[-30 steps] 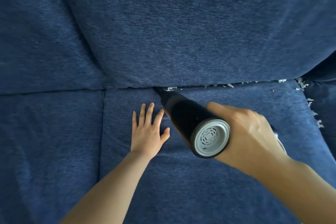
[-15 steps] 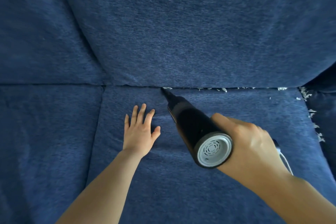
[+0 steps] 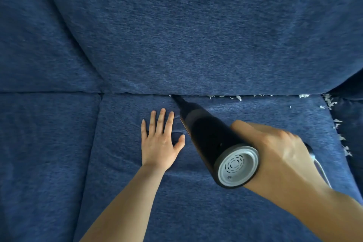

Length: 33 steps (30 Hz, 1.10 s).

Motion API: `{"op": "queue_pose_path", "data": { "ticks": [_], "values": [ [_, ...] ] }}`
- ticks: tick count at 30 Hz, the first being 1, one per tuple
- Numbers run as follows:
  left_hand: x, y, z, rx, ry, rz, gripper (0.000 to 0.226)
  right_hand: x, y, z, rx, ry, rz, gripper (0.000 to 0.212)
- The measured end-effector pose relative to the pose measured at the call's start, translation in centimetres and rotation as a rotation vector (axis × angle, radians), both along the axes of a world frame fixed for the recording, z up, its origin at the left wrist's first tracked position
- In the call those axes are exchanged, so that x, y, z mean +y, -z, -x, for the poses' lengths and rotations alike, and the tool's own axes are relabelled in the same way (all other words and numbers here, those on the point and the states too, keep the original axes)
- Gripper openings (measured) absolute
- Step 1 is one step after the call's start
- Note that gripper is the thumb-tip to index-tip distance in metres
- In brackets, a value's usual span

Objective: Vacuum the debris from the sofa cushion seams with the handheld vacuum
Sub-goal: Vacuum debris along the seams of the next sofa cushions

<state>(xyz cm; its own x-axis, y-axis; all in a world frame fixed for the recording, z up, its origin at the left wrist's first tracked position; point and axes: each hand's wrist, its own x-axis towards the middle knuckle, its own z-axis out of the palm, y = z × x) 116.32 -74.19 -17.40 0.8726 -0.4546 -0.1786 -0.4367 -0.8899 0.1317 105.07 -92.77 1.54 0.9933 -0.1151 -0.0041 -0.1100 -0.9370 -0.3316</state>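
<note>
Your right hand (image 3: 275, 149) is wrapped around the black cylindrical handheld vacuum (image 3: 214, 143), its grey vented rear cap turned toward you. The vacuum's narrow black nozzle (image 3: 177, 100) slants away and to the left, with its tip at the seam where the dark blue fabric seat cushion (image 3: 235, 212) meets the dark blue back cushion (image 3: 196, 35).

Your left hand (image 3: 160, 141) lies flat on the seat cushion just left of the vacuum, palm down, fingers straight and slightly spread, pressing a shallow dent into the fabric.

Small white flecks of debris (image 3: 238, 98) sit along the same seam to the right of the nozzle. More white flecks (image 3: 337, 124) trail down the seat cushion's right edge, beside the gap there. A thin white cord (image 3: 322, 171) runs from behind your right wrist.
</note>
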Motion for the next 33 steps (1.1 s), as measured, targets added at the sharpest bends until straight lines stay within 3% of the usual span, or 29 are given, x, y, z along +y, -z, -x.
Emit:
{"op": "queue_pose_path", "data": {
  "ticks": [5,10,15,23,33],
  "values": [
    [0.0,-0.5,0.3,0.021,0.021,0.053,0.078,0.4,-0.3,-0.1,-0.047,-0.016,0.019,0.025],
    [0.3,0.1,0.1,0.039,0.038,-0.016,0.08,0.8,0.3,-1.1,-0.008,-0.05,0.005,0.025],
    [-0.1,-0.7,0.1,0.042,0.011,0.045,0.103,1.5,0.8,-1.9,-0.008,-0.047,-0.02,0.025],
    [-0.3,-1.1,0.1,0.068,0.002,0.04,0.071,0.6,-0.4,-1.0,0.013,-0.033,-0.002,0.023],
    [-0.1,-0.8,0.1,0.049,0.012,0.037,0.074,0.5,-0.9,-1.2,0.087,-0.009,0.02,0.028]
  ]
}}
